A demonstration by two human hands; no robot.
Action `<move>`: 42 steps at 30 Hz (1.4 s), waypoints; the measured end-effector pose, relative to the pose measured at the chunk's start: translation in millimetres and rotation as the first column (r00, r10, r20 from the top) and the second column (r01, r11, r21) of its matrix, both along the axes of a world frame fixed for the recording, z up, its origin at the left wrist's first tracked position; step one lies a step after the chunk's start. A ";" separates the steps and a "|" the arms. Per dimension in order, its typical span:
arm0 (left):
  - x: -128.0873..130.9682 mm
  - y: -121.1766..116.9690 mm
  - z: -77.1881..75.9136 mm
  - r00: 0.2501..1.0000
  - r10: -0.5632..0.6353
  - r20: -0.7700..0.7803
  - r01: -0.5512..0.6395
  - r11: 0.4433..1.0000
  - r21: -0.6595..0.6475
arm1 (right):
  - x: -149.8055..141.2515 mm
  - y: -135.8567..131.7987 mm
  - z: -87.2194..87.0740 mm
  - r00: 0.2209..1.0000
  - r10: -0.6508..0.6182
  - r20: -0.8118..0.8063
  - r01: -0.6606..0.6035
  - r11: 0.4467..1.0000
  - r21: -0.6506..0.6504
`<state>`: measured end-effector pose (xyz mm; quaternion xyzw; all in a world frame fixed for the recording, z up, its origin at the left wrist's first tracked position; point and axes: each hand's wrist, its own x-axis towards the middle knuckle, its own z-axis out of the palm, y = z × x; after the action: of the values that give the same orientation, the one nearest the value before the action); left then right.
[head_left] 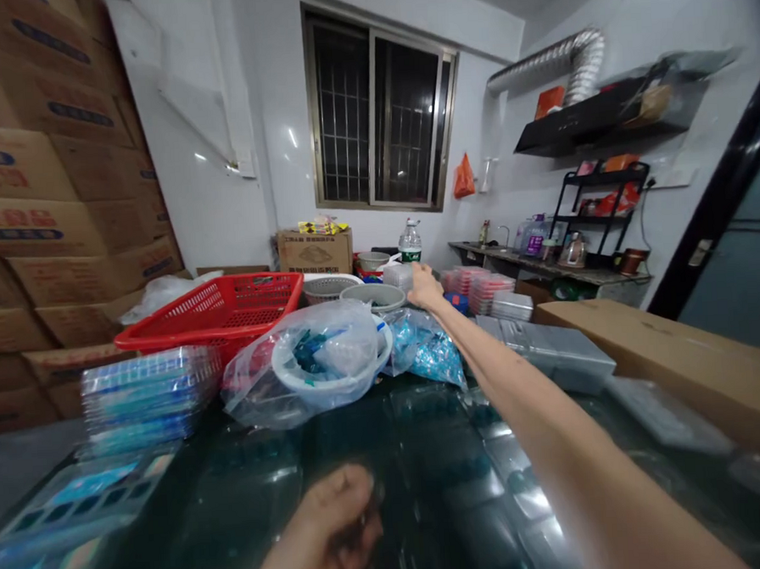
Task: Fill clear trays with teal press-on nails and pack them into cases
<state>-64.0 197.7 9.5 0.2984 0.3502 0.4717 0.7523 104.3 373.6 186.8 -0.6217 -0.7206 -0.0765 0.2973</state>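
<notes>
On the glossy table [389, 454], a bagged white basin [331, 387] holds blue pieces [310, 349].

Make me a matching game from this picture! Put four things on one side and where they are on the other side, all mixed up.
Things:
1. cardboard boxes
2. orange plastic bag
3. white bowl
4. right hand

Where they are:
A. stretched out beside a grey bowl
B. hanging beside the window
C. stacked high on the left of the room
D. inside a clear plastic bag

Right pairs: 1-C, 2-B, 3-D, 4-A.
</notes>
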 end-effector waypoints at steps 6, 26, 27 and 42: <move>5.9 -5.8 16.9 0.999 0.024 0.033 -0.025 0.999 0.035 | 7.3 -100.9 -85.0 0.923 0.370 -0.108 -0.378 0.923 -0.072; 65.0 -67.7 34.6 0.869 0.042 -0.494 0.186 0.895 0.404 | 50.3 -255.5 -147.3 0.555 0.482 -0.678 -0.573 0.812 0.108; 64.5 -69.1 36.7 0.853 0.043 -0.521 0.205 0.888 0.411 | 52.5 -258.0 -145.6 0.572 0.496 -0.653 -0.570 0.813 0.118; 72.1 -70.9 36.7 0.914 -0.326 -0.243 0.378 0.902 0.209 | 61.3 -275.0 -151.8 0.521 0.466 -0.715 -0.523 0.836 0.164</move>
<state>8.1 126.8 46.2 0.4962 0.3022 0.3351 0.7418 165.7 98.6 35.0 -0.3785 -0.6884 0.2915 0.5457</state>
